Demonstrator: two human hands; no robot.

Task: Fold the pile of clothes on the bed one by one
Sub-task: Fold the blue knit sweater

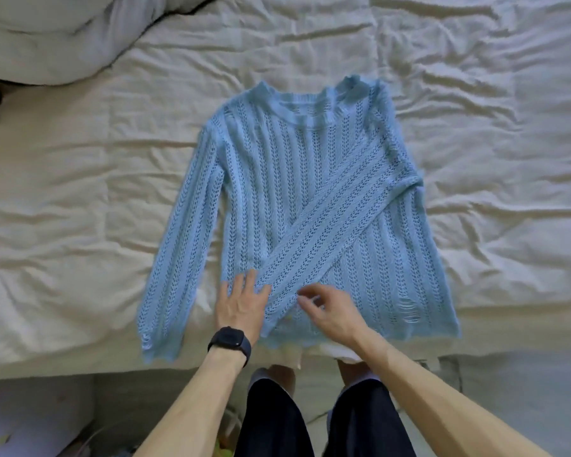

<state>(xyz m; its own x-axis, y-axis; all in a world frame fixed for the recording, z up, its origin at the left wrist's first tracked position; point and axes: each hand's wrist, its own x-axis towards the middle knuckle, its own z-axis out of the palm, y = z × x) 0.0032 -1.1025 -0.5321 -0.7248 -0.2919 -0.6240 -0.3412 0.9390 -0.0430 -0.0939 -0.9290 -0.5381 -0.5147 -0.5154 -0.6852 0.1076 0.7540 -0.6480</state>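
Blue knit sweater is lying flat on the bed, one sleeve crossing its front. Left hand is pressing it, fingers spread; right hand is curling over the sleeve, grip unclear.

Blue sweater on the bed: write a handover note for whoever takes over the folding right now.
Left hand: open, flat on the sweater's lower edge, beside the folded cuff.
Right hand: over that cuff with fingers curled; it is blurred, so the grip is unclear.
Sweater: flat on the bed, collar away from the person.
Done: right-side sleeve folded diagonally across the front.
To do: fold in the left-side sleeve, which lies straight beside the body, then fold the body.
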